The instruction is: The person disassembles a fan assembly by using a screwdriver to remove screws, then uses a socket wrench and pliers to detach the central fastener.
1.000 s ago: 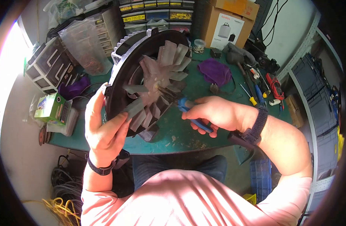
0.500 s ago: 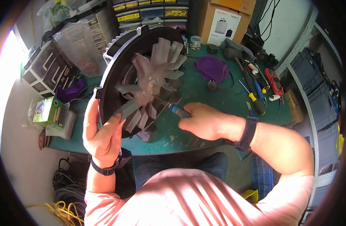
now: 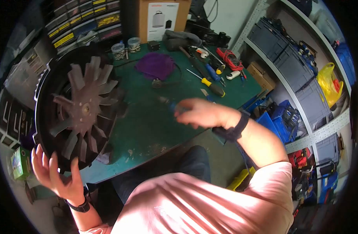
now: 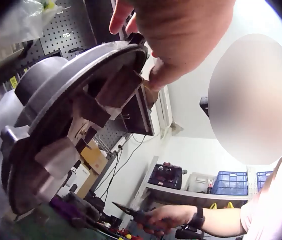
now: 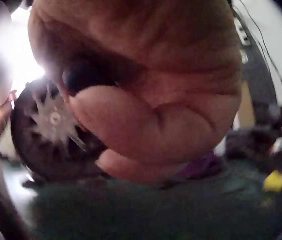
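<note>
A round black housing with a many-bladed grey fan stands tilted on its edge at the left of the bench. My left hand grips its lower rim; in the left wrist view that hand is at the housing's rim, close to the fan blades. To the right of the fan, apart from it, my right hand holds blue-handled pliers, blurred in the head view. The left wrist view shows their dark pointed jaws clear of the fan.
On the green bench lie a purple cloth, a yellow-handled screwdriver, a red meter and other tools. Small jars and a cardboard box stand behind. Shelving with bins is at the right.
The right hand has drawn the pliers back from the fan's centre. The head view has swung right. The left hand's fingers have shifted from a fan blade to the lower rim.
</note>
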A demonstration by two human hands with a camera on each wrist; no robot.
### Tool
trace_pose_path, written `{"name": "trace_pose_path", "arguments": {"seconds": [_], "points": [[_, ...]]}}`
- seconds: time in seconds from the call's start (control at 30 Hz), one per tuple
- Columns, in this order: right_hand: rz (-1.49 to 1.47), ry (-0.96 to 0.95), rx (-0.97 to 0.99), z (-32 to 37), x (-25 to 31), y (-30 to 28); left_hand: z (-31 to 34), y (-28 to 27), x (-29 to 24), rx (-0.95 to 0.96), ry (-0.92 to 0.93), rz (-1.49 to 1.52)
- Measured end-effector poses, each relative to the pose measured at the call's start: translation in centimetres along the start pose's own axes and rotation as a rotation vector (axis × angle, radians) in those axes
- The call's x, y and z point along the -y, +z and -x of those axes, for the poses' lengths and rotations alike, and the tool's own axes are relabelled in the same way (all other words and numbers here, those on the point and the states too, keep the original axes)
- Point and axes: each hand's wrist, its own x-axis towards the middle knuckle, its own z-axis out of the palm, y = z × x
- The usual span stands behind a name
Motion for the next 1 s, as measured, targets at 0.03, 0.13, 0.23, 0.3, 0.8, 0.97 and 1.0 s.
{"name": "trace_pose_path", "arguments": {"seconds": [0.03, 0.13, 0.23, 0.3, 0.8, 0.97, 1.0], "points": [[0.332, -0.109, -0.229, -0.1, -1.3, -1.4, 0.3, -0.3, 0.2, -0.05, 0.036, 0.022], [0.687, 0.231, -0.524, 0.8, -2.8, -5.4, 0.9, -1.4, 0.3, -0.077, -0.022, 0.024], [0.728, 0.305, -0.641, -0.3, -6.6, -9.6, 2.1, -1.8, 0.8, -0.133, -0.133, 0.046], [0.696, 0.303, -0.666, -0.9, -8.1, -11.3, 3.4, -2.2, 1.2, -0.136, -0.181, 0.007], [0.593, 0.34, -0.815, -7.7, -12.0, -10.1, 4.9, -2.6, 0.0, -0.107, -0.482, 0.059], [0.529, -0.083, -0.921, -5.3, -12.4, -9.1, 5.5, -2.1, 0.4, -0.093, -0.499, 0.067], [0.489, -0.197, -0.974, -4.6, -12.1, -8.2, 6.0, -2.0, 0.8, -0.084, -0.5, 0.083]]}}
